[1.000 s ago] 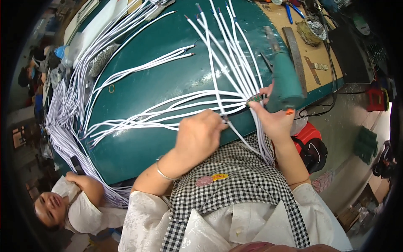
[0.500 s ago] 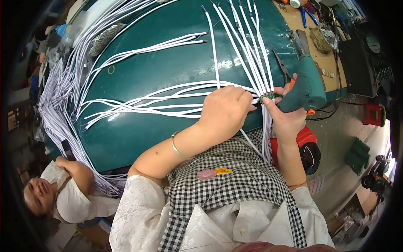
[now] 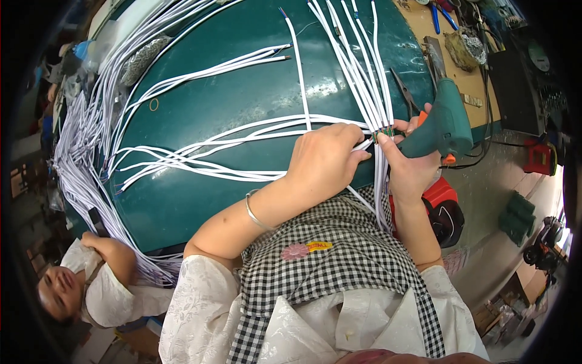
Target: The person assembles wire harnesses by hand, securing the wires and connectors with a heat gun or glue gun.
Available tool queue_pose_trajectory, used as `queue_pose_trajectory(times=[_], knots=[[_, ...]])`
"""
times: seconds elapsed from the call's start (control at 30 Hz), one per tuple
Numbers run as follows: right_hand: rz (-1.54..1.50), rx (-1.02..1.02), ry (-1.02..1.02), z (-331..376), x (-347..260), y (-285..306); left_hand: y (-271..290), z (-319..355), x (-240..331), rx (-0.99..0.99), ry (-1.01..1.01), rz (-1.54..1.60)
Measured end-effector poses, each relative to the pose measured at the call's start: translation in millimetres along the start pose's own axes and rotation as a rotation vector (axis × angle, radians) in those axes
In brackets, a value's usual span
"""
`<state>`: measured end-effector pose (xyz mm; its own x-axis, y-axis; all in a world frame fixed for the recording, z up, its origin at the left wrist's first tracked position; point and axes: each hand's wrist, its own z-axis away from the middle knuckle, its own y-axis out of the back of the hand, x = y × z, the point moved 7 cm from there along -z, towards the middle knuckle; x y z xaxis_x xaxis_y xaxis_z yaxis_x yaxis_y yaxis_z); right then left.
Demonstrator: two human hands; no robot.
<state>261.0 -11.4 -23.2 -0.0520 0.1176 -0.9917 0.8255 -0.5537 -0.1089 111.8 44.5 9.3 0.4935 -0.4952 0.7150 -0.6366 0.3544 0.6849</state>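
My right hand (image 3: 413,173) closes round the handle of a green glue gun (image 3: 450,115) with an orange trigger. Its thumb and fingertips also pinch a row of white cables (image 3: 354,79) where small green circuit boards (image 3: 382,134) join them. My left hand (image 3: 324,156) is bent closed just left of the boards, its thumb against a white cable end (image 3: 362,145). More white cables run left from under this hand, and others hang from the boards toward my apron (image 3: 327,242). My left fingertips are partly hidden.
A dark green table (image 3: 182,209) carries a large heap of white cables (image 3: 79,151) along its left side. Pliers (image 3: 405,91) lie beside the glue gun, with blue-handled pliers (image 3: 438,18) at the far right. Another person (image 3: 109,273) is at the lower left.
My left thumb has moved a little away from the fingers, and a cable end shows more clearly beside it. My right hand keeps its grip; the view has shifted slightly.
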Motion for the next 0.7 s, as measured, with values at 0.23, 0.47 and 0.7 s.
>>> queue_pose_trajectory(times=[0.23,0.47,0.7], knots=[[0.12,-0.034,0.028,0.7,4.9,2.3,-2.3,-6.0,-10.2,-0.096,-0.066,-0.02],[0.078,-0.013,0.036,1.2,7.2,1.9,-6.4,-12.6,-19.2,-0.334,0.25,0.199],[0.141,-0.059,0.017,3.3,8.6,2.4,-4.8,-6.4,-20.8,-0.128,0.146,0.252]])
